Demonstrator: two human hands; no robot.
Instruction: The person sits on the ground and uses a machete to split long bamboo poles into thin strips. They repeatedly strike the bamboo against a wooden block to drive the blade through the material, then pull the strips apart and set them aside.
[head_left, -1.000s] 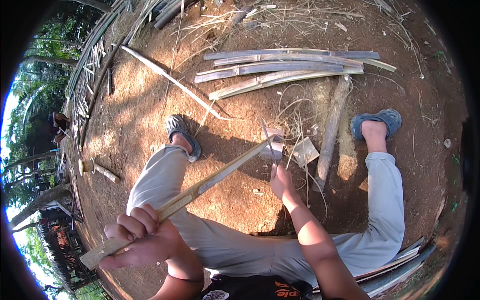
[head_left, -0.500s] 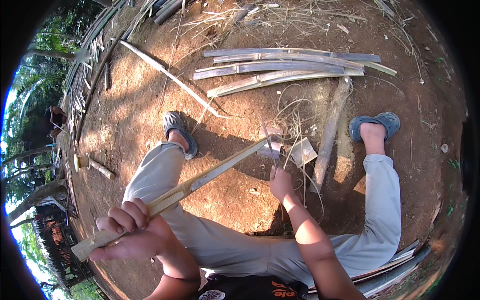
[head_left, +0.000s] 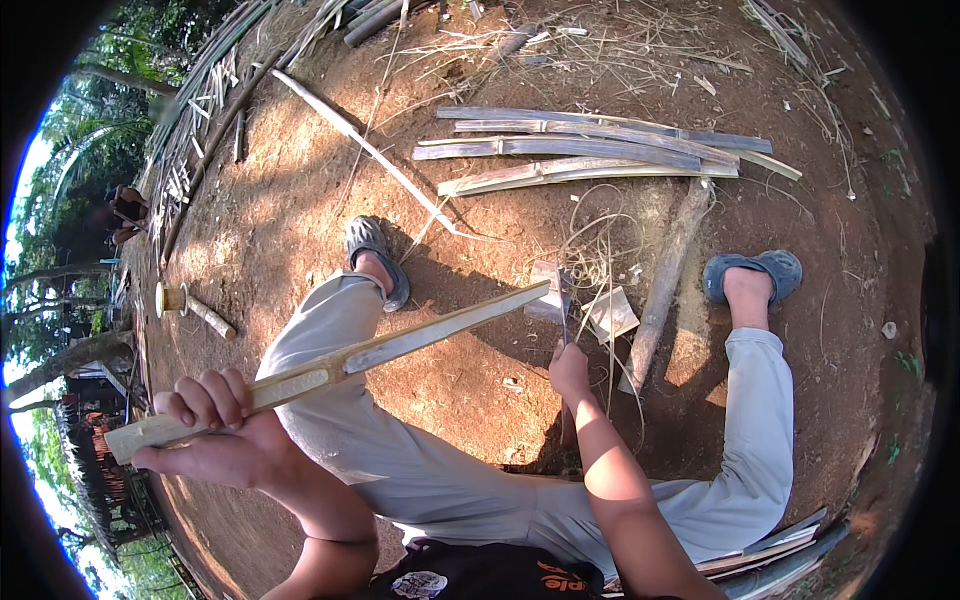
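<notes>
A long split bamboo strip (head_left: 400, 343) slants across my lap, its pale inner side showing with a joint partway along. My left hand (head_left: 235, 435) is closed round its thick near end, at the lower left. The far, narrower end points up and right, stopping close beside a knife blade (head_left: 564, 300). Whether blade and bamboo touch, I cannot tell. My right hand (head_left: 570, 373) grips the knife, whose handle is hidden in my fingers; the thin dark blade points away from me.
Several split bamboo slats (head_left: 600, 150) lie on the dirt ahead, by a round pole (head_left: 665, 285). Thin curled shavings and a pale flat piece (head_left: 610, 313) are between my feet. A wooden mallet (head_left: 195, 306) lies left. Another person (head_left: 125, 212) is at the far left.
My left hand has moved left and slightly up with the bamboo strip, which now lies at a flatter slant. The knife blade looks more upright; the whole view has shifted slightly.
</notes>
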